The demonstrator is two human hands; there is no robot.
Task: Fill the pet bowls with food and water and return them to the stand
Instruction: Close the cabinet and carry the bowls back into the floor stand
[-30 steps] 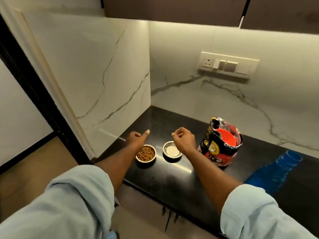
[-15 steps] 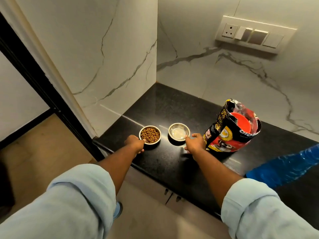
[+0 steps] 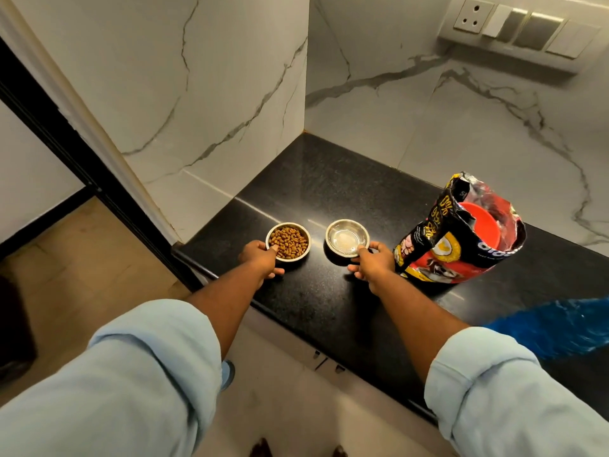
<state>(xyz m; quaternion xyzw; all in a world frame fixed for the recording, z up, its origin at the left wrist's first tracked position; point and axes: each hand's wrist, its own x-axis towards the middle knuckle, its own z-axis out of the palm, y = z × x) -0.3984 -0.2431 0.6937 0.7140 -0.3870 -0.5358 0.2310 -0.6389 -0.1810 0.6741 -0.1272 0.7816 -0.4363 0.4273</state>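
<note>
the left hand (image 3: 260,258) pinches the near rim of the kibble bowl (image 3: 290,241) with its thumb hooked over the edge, and the right hand (image 3: 374,262) pinches the near rim of the water bowl (image 3: 346,239) the same way. the two steel bowls sit side by side but apart near the front of the black countertop (image 3: 329,189), one full of brown kibble, the other holding what looks like a little clear water. one open food bag (image 3: 438,245) stands just beside the right hand with a red scoop (image 3: 482,222) inside, and one blurred blue plastic object (image 3: 560,321) lies further right.
</note>
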